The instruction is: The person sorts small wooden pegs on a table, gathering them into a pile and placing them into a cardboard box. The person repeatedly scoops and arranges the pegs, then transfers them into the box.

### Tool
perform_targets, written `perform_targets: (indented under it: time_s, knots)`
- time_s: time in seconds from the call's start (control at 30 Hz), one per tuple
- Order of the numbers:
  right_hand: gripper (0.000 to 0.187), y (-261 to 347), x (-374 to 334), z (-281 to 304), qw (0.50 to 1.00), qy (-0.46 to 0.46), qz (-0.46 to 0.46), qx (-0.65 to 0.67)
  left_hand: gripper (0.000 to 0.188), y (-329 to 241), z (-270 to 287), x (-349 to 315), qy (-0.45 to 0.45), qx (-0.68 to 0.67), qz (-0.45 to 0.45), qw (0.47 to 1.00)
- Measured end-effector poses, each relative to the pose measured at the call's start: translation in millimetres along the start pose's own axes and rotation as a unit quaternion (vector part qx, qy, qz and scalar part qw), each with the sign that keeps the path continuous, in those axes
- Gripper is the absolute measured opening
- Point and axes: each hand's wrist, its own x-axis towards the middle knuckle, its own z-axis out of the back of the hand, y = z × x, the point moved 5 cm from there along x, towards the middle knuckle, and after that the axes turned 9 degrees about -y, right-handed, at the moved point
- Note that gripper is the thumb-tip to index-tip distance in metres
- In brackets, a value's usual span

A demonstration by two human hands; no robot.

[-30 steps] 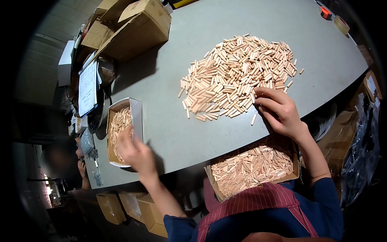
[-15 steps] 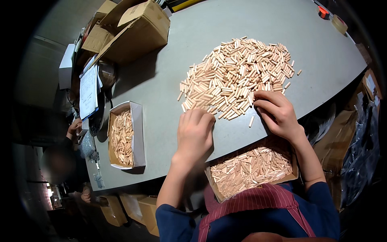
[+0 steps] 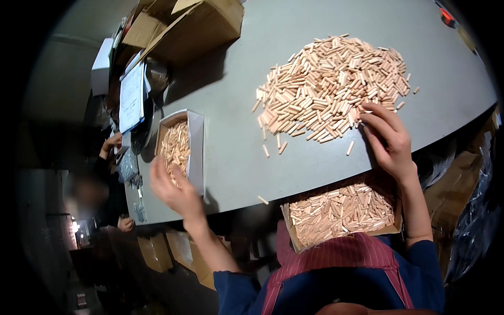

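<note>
A broad pile of short wooden dowels (image 3: 331, 86) lies on the grey table. At its near right edge my right hand (image 3: 389, 140) has its fingers curled with the tips together against the dowels; what sits between them is too small to make out. My left hand (image 3: 176, 189) is over the near end of a small white cardboard box (image 3: 196, 149) part filled with dowels. Its fingers are apart and slightly blurred, and no dowel shows in them. A larger cardboard box (image 3: 287, 223) full of dowels rests close to my body, under the table's front edge.
Single dowels lie loose near the pile, one (image 3: 263, 200) at the front edge. Open cardboard cartons (image 3: 199, 31) and a clipboard with papers (image 3: 131, 100) stand far left. Another person's hand (image 3: 111, 143) is beside the clipboard. An orange object (image 3: 447, 18) lies far right.
My left hand has gone from the pile's near left edge leftward to the small box. My right hand stays at the pile. The view has shifted, and a loose dowel shows at the table's front edge.
</note>
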Motion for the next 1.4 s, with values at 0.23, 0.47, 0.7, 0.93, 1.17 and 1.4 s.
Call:
perform_targets:
  time_s: [0.23, 0.47, 0.7, 0.93, 1.17, 1.4]
  knots:
    - [0.033, -4, -2, -3, 0.997, -0.024, -0.06, 0.035, 0.057, -115, -46, -72, 0.181, -0.048, -0.002, 0.982]
    - [0.038, -12, -2, 4, 0.992, -0.074, -0.088, 0.046, 0.068, -149, -73, -62, 0.194, -0.143, 0.017, 0.97]
    - [0.041, -23, -1, -6, 0.992, -0.032, -0.111, 0.045, 0.101, -166, -77, -70, 0.327, -0.239, -0.085, 0.911]
    - [0.052, -2, 3, -24, 0.98, 0.152, 0.033, -0.122, 0.093, -210, -81, -72, 0.318, -0.234, -0.16, 0.905]
    - [0.071, 14, -5, -30, 0.95, 0.221, 0.106, -0.191, 0.089, -210, -68, -81, 0.344, -0.231, -0.113, 0.903]
    - [0.086, 33, -25, -29, 0.946, 0.248, 0.096, -0.188, 0.087, -189, -39, -94, 0.342, -0.181, -0.076, 0.919]
